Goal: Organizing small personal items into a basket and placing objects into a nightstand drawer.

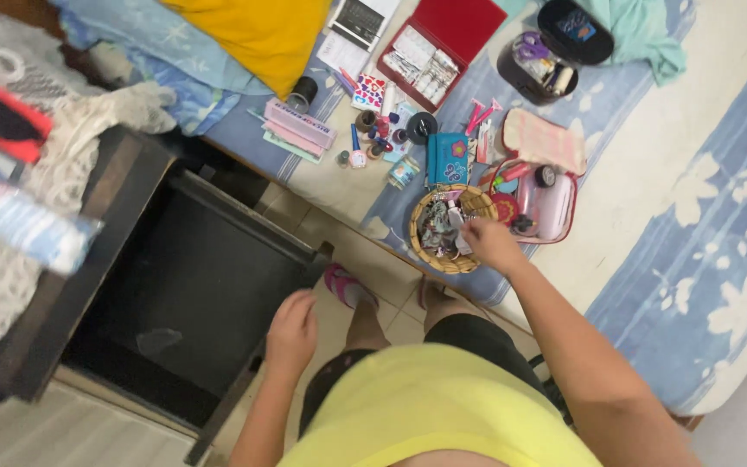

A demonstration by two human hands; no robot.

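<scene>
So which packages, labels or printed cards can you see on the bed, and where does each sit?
Red box: top centre, open, flat, rectangular, pale packets inside.
Black round case: top right, lid raised, a label patch on the lid.
Teal pouch: above the wicker basket, square, with flower prints.
White card with coloured hearts: left of the red box.
Right hand: over the basket's contents.

Single head-worn view, looking steeply down from standing height, bed [719,216] with blue flowered sheet filling the right and top, open dark drawer [192,294] to its left, own torso at bottom edge
</scene>
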